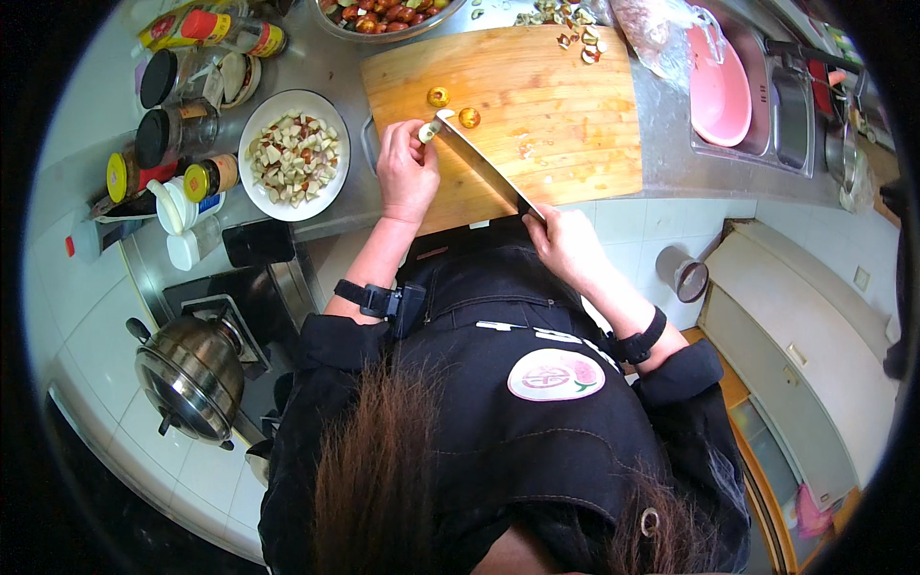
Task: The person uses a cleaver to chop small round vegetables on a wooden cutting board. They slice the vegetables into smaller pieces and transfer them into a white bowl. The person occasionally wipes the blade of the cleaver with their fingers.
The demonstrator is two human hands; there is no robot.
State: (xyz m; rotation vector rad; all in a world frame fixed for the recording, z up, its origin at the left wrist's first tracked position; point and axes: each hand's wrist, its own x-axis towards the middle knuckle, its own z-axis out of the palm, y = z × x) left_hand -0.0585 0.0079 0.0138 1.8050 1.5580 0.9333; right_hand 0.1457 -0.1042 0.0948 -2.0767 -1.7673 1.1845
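Observation:
My left hand (410, 171) pinches a small pale cut piece of jujube (427, 132) at the left part of a wooden cutting board (575, 144). My right hand (564, 238) grips the handle of a kitchen knife (489, 165), whose tip end lies beside that piece with a pale bit against it. Two yellow-brown jujubes (439, 96) rest on the board near the blade. Left of the board, a white bowl (246, 172) holds diced pale pieces with reddish skin. Behind the board stands a glass bowl (402, 36) of red jujubes. Cut scraps (591, 50) lie at the board's far right.
Jars and bottles (159, 138) stand at the left, beside a black phone-like object (259, 243). A steel kettle (190, 377) sits by the stove. A plastic bag (650, 32) and a pink basin (719, 93) in the sink are at the right.

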